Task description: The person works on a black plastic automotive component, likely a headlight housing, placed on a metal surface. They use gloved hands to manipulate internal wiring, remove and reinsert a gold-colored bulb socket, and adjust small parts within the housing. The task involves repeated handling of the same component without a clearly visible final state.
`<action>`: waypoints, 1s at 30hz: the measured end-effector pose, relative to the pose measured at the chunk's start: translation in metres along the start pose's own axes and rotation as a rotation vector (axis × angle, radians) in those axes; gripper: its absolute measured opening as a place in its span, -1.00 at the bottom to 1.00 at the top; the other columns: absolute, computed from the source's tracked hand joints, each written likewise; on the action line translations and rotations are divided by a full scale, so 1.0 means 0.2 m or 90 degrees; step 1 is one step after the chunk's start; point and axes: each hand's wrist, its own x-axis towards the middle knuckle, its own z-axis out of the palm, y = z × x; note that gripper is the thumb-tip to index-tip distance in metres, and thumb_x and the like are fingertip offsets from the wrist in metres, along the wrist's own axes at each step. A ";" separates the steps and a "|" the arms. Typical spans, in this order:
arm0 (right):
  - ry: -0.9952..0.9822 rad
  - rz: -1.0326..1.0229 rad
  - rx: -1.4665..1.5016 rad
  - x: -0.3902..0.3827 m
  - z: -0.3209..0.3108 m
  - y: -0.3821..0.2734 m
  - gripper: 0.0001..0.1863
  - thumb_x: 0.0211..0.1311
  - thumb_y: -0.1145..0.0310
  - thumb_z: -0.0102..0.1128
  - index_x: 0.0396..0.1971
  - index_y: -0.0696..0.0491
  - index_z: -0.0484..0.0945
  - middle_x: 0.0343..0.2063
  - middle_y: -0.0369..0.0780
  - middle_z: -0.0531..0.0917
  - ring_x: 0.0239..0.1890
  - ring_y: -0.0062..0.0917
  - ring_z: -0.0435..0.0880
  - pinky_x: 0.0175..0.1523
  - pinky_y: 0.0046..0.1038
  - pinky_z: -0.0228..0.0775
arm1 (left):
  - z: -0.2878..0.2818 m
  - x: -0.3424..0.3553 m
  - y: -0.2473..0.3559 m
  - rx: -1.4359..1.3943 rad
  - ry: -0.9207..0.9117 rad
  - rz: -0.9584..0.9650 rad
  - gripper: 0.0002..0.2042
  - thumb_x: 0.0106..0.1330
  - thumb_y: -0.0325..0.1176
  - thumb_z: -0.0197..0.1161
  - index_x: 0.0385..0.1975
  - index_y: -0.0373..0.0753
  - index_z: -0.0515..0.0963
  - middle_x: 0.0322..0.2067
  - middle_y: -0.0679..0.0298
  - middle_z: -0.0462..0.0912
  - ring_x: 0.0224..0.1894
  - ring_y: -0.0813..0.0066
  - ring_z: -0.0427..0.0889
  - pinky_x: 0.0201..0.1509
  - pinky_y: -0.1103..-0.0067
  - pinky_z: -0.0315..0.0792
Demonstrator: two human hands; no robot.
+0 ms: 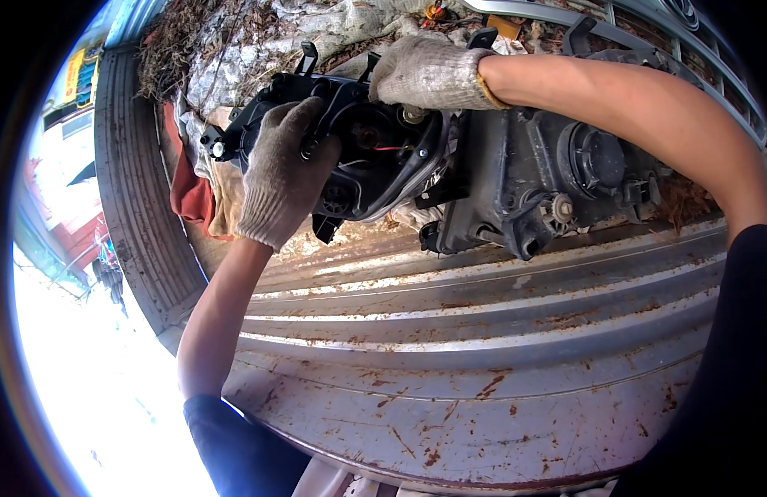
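Note:
A black car headlight housing (362,186) lies with its back facing up, and its round rear opening shows a short red wire (389,149) inside. My left hand (288,170), in a grey knitted glove, grips the housing's left part, thumb near the opening. The gloved right hand (425,73) reaches across from the right and holds the housing's upper edge; its fingertips are partly hidden. To the right, close beside it, a second, dustier headlight (541,178) shows a round cap (596,156) and a pale adjuster knob (560,209).
Beneath lies a ribbed, rust-spotted metal truck bed (483,331), with a side wall (143,182) at left. Red cloth (193,195) lies beside the headlight. Crumpled, dirty sheeting (259,41) and dry plant litter (176,45) lie behind. A silver grille (690,45) is at upper right.

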 end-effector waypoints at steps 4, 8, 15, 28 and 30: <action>0.010 0.067 0.128 -0.02 -0.02 -0.03 -0.70 0.15 0.29 0.22 -0.16 0.02 0.79 -0.31 -0.23 0.79 -0.34 -0.57 0.72 -0.13 -0.46 0.56 | 0.02 0.02 -0.02 0.025 0.003 0.006 -0.55 0.25 -0.45 0.34 0.18 -0.24 0.54 0.03 0.07 0.57 0.02 0.26 0.64 0.07 0.47 0.53; 0.003 0.102 0.153 -0.05 -0.05 -0.05 -0.70 0.15 0.29 0.22 -0.17 0.02 0.79 -0.30 -0.22 0.79 -0.29 -0.54 0.73 -0.10 -0.46 0.57 | 0.03 0.04 -0.03 -0.008 -0.039 -0.055 -0.58 0.24 -0.44 0.34 0.13 -0.25 0.57 -0.01 0.07 0.59 0.00 0.23 0.65 0.06 0.47 0.53; 0.027 0.055 0.078 -0.04 -0.04 -0.03 -0.70 0.16 0.27 0.22 -0.16 0.01 0.79 -0.25 -0.20 0.80 -0.21 -0.50 0.75 -0.02 -0.45 0.56 | 0.04 0.08 0.06 -0.003 -0.037 -0.025 -0.60 0.21 -0.45 0.33 0.10 -0.21 0.61 -0.06 0.08 0.60 -0.02 0.15 0.65 0.06 0.42 0.52; 0.023 0.027 0.081 -0.02 -0.01 -0.01 -0.69 0.21 0.25 0.22 -0.14 0.05 0.77 -0.34 -0.19 0.77 -0.33 -0.51 0.71 -0.10 -0.41 0.55 | -0.01 0.18 0.19 0.273 -0.142 0.231 -0.90 0.16 -0.26 0.36 -0.36 0.03 0.76 -0.08 0.17 0.58 -0.02 0.14 0.59 0.05 0.28 0.48; 0.009 0.102 0.155 -0.05 -0.05 -0.07 -0.69 0.22 0.24 0.22 -0.14 0.06 0.77 -0.36 -0.19 0.76 -0.37 -0.53 0.70 -0.13 -0.40 0.55 | -0.01 0.17 0.17 0.250 -0.146 0.221 -0.90 0.16 -0.26 0.35 -0.37 0.01 0.76 -0.08 0.15 0.58 -0.03 0.14 0.59 0.03 0.27 0.47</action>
